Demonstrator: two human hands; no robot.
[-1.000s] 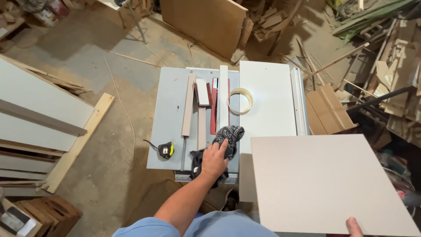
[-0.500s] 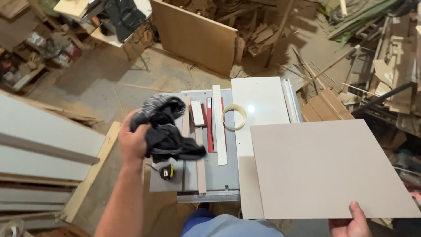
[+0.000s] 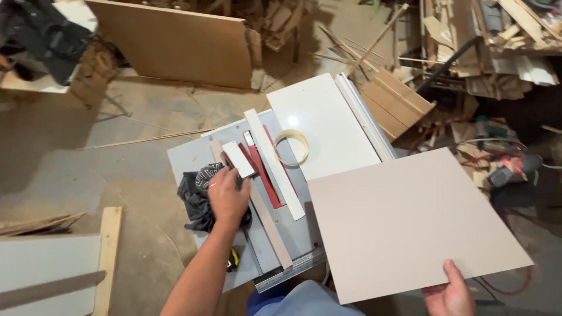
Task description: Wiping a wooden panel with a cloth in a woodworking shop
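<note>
A grey metal saw counter [image 3: 193, 158] stands on a dusty concrete floor [image 3: 88, 169] in a cluttered workshop, with a brown board [image 3: 175, 44] leaning behind it and piles of wood offcuts [image 3: 497, 52] to the right. On the counter lie a white rectangular panel [image 3: 328, 126], a roll of pale tape [image 3: 291, 147], a red strip [image 3: 263, 175] and long pale wooden strips [image 3: 274, 164]. The left hand [image 3: 227, 198] presses palm-down, fingers curled, on a crumpled black cloth [image 3: 196, 196] at the counter's left edge. The right hand [image 3: 451, 295] grips the near edge of a large beige square board [image 3: 410, 222], thumb on top.
</note>
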